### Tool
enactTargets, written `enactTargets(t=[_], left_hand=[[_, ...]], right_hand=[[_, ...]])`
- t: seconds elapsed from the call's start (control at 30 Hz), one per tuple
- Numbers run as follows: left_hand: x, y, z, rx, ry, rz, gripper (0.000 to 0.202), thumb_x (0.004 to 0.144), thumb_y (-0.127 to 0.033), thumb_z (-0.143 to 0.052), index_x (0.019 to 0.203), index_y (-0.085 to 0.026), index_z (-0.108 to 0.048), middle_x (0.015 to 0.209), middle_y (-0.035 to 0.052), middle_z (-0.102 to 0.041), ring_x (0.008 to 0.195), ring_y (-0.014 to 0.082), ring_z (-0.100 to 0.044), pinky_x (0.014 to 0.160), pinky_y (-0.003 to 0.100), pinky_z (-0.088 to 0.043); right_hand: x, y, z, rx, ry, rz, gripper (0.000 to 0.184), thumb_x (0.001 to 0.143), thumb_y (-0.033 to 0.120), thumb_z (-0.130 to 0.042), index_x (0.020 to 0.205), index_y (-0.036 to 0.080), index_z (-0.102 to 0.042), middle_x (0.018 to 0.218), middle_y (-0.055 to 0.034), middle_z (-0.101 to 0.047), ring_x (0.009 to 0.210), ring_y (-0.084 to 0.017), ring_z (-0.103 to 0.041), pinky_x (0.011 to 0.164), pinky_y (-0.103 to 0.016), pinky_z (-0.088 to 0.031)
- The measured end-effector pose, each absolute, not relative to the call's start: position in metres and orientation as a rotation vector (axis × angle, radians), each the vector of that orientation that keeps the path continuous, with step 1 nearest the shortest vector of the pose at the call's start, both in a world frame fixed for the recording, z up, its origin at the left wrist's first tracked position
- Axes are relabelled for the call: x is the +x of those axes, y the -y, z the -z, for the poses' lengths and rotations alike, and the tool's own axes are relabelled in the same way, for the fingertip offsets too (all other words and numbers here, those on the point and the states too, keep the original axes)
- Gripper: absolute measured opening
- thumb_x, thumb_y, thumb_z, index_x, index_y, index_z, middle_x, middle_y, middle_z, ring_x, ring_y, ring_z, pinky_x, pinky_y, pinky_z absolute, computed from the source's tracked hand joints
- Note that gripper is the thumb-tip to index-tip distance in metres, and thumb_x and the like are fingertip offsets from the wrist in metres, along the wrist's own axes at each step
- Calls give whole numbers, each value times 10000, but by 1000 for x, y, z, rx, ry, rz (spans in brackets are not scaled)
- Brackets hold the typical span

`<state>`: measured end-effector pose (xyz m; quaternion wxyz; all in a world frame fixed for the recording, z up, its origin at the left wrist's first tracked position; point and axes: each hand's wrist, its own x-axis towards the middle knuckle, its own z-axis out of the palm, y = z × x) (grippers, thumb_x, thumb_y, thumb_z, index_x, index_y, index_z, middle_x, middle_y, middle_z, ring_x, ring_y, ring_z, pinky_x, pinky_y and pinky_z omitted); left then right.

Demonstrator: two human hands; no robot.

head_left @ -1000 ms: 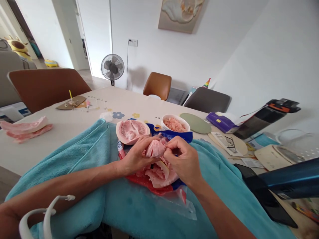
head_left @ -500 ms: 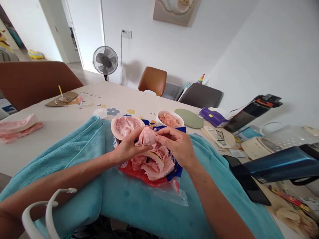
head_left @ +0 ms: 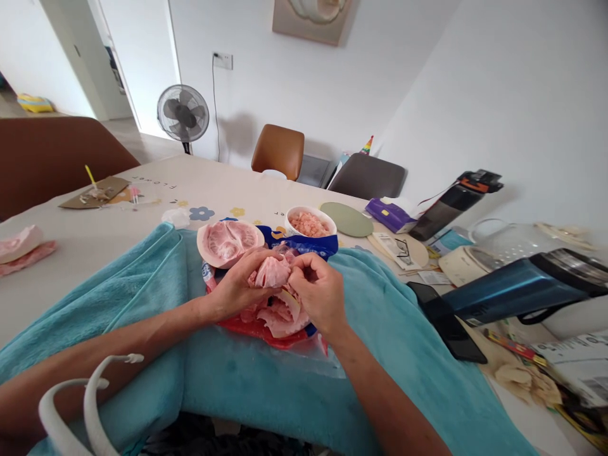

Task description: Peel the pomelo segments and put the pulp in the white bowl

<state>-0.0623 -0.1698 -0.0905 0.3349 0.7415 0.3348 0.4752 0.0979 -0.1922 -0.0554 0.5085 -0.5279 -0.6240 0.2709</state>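
Observation:
A pink peeled pomelo piece (head_left: 273, 272) rests in my left hand (head_left: 242, 282), its fingers and thumb curled round it. At its right side, my right hand (head_left: 317, 288) pinches the edge with thumb and forefinger; exactly what lies between the fingertips is hidden. Below both hands are torn pomelo peel and membrane (head_left: 285, 316) on a red and blue plastic bag (head_left: 304, 244). A hollowed pomelo rind half (head_left: 231, 240) sits just beyond my left hand. Behind the hands stands a white bowl (head_left: 291, 216) of loose pink pulp (head_left: 310, 224).
A teal towel (head_left: 266, 386) spreads under the bag. Rightward lie a green oval mat (head_left: 346, 218), a purple tissue pack (head_left: 390, 215), glasses (head_left: 403, 251), a black phone (head_left: 449, 323) and a blue bottle (head_left: 517, 288). More pomelo rind (head_left: 21, 247) is at the far left.
My right hand has turned and curled in closer to the pomelo piece, its fingers more folded. The whole view has shifted, so things appear further left.

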Motion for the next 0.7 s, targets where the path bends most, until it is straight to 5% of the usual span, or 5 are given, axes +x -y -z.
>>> enactTargets(t=[0.23, 0.43, 0.57, 0.7], left_hand=[[-62, 170, 92, 1686, -818, -1140, 497, 723, -337, -756, 1153, -167, -572, 1167, 101, -632, 1073, 244, -587, 912, 355, -481], [-61, 169, 94, 1704, -833, -1137, 487, 739, -319, -745, 1160, -170, -552, 1176, 97, -627, 1081, 242, -588, 924, 357, -483], [-60, 170, 95, 1781, -908, -1164, 463, 724, -281, -746, 1133, -166, -563, 1178, 106, -623, 1134, 257, -565, 984, 388, -445], [-59, 172, 94, 1860, -965, -1192, 410, 748, -284, -721, 1114, -172, -574, 1156, 101, -635, 1132, 255, -565, 990, 391, -434]], right_hand=[[107, 192, 56, -1175, 1362, -945, 100, 743, 264, -575, 664, 202, -580, 580, 34, -601, 489, -106, -559, 495, -225, -471], [119, 191, 58, -1116, 1584, -888, 251, 758, 220, -624, 994, 257, -702, 950, -6, -722, 734, -141, -660, 649, -262, -542], [121, 189, 64, -1026, 1675, -672, 100, 794, 196, -626, 787, 240, -715, 891, -24, -727, 862, -175, -671, 812, -325, -538], [118, 191, 69, -1037, 1782, -435, 158, 850, 170, -546, 794, 232, -680, 898, -51, -717, 844, -176, -674, 779, -317, -538]])
